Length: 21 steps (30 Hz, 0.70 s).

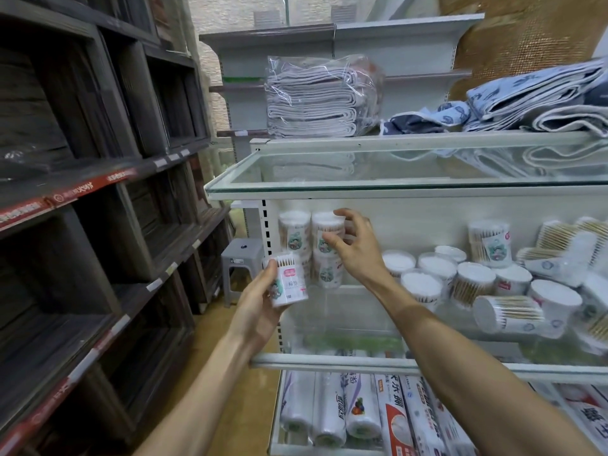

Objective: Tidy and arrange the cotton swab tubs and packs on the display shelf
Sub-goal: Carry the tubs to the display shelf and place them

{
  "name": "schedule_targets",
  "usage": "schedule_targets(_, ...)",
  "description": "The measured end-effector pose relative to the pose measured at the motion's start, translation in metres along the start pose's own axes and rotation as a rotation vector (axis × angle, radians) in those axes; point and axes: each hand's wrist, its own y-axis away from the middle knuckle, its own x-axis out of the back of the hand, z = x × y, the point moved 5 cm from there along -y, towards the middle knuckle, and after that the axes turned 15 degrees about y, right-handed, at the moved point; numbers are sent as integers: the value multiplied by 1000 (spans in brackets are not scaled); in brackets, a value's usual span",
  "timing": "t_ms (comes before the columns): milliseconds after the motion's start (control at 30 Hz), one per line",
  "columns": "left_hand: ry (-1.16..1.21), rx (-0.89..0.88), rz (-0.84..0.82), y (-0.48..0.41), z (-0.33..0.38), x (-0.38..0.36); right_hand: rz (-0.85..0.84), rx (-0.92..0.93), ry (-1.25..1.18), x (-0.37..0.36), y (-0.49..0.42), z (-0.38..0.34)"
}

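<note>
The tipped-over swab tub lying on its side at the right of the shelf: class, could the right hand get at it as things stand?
Probably yes. The right hand is at the stacked tubs, and the tipped tub lies at the open shelf front with nothing over it.

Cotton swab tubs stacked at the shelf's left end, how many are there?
4 visible: upper left tub, upper right tub, lower left tub, lower right tub. More may hide behind.

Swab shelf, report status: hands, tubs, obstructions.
Left hand grips one tub. Right hand fingers on top stacked tub. Loose tubs jumbled right, some tipped. Stack area clear.
</note>
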Motion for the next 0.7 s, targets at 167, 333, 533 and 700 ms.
schedule_targets(167,-23,-19,10,-1,2,2,-24,-28,21,3,8,5)
schedule_targets(333,-41,-25,30,-6,5,10,194,-43,68,19,31,-7)
schedule_targets(533,-199,-28,1,-3,0,0,-315,-87,-55,-9,62,-15)
schedule_targets(700,-241,-42,20,-3,-3,0,-337,-114,-117,-19,69,-11)
